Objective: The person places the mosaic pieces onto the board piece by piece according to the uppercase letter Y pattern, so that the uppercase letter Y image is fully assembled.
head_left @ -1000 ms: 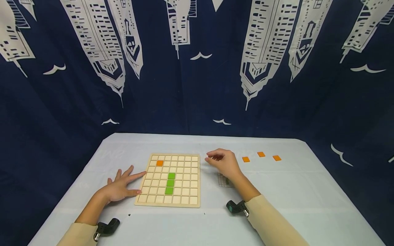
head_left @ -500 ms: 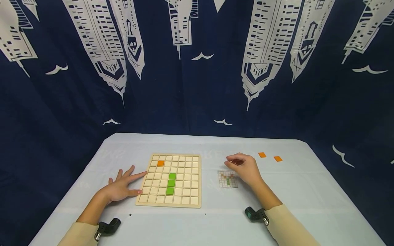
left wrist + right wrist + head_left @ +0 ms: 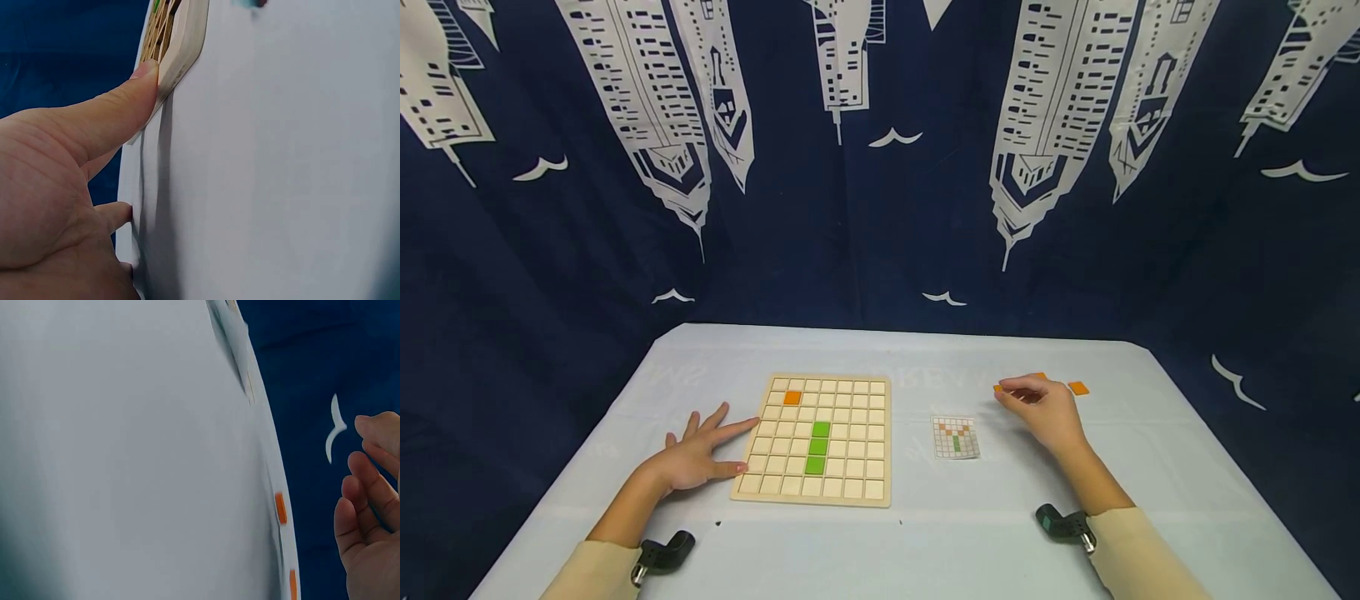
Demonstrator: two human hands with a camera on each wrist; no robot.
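A wooden grid board (image 3: 850, 492) lies on the table. Set in its squares are an orange square tile (image 3: 792, 398) and a column of green tiles (image 3: 817, 447). My left hand (image 3: 688, 458) rests with fingers spread at the board's left side, thumb and index finger touching its edge; the left wrist view has the thumb (image 3: 125, 103) pressing the rim. Over the loose orange tiles hovers my right hand (image 3: 1045, 412), fingers loosely bent. One orange tile (image 3: 997, 388) peeks out by its fingertips, another tile (image 3: 1038, 376) behind it. Nothing shows between the fingers (image 3: 369, 481) in the right wrist view.
A small pattern card (image 3: 956, 438) lies between the board and my right hand, with a coloured grid printed on it. Another orange tile (image 3: 1078, 388) lies right of that hand. A dark blue printed curtain (image 3: 865, 250) hangs behind the white table (image 3: 820, 550).
My right hand has moved right, from beside the board, past the card, to the loose orange tiles. The card is now uncovered. My left hand has stayed on the board's edge.
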